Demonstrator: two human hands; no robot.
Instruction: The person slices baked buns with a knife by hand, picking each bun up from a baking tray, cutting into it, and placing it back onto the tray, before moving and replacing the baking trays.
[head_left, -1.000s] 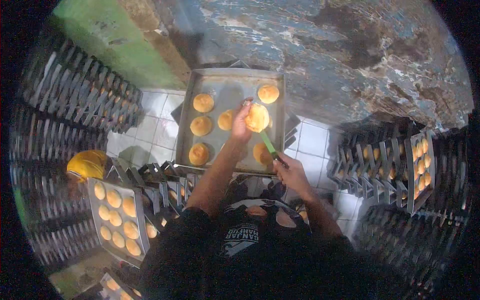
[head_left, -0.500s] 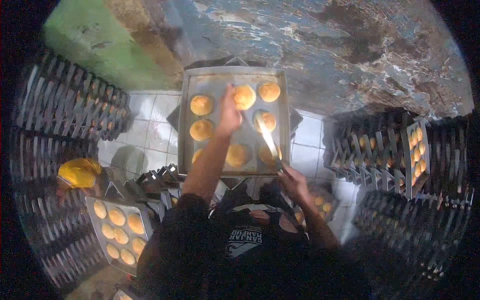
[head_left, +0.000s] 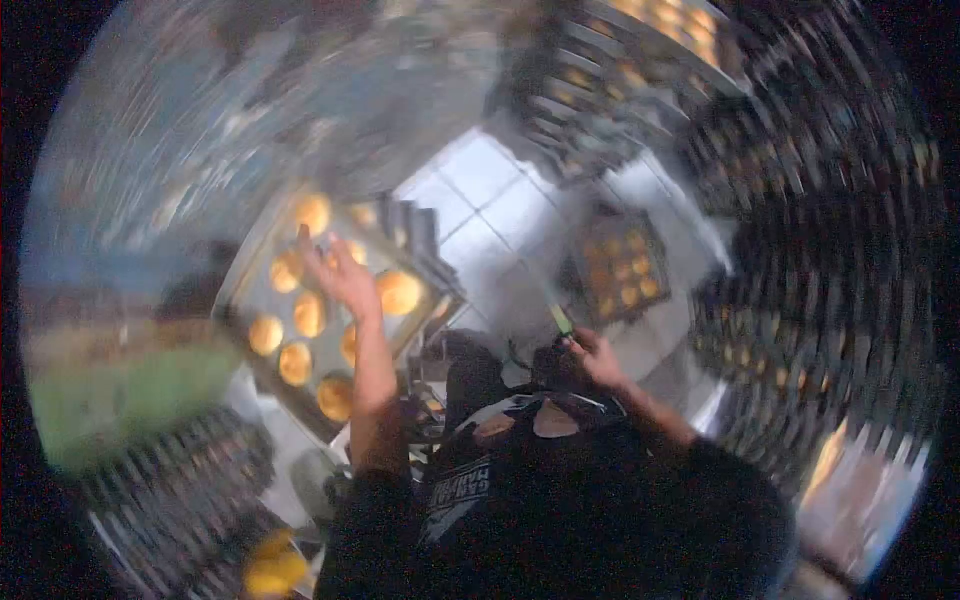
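Observation:
Over a metal tray (head_left: 240, 290) of round golden buns (head_left: 309, 313), my left hand (head_left: 342, 275) has its fingers apart and holds nothing that I can see. A bun (head_left: 398, 292) sits right beside its wrist. My right hand (head_left: 592, 355), off to the right of the tray, is closed around the handle of a long-bladed knife (head_left: 560, 318). The handle end looks greenish, and the thin blade points up and left, smeared by motion. The whole view is blurred toward its edges.
A second tray of buns (head_left: 622, 262) lies lower down, beyond my right hand. Racks of stacked trays (head_left: 810, 300) stand along the right, more (head_left: 180, 490) at lower left. A person in a yellow top (head_left: 275, 565) is at lower left. Pale floor tiles (head_left: 480, 200) show ahead.
My view has turned right, so the tray now appears left and tilted. My left hand has come off the bun it was touching; the knife has moved away from the tray in my right hand.

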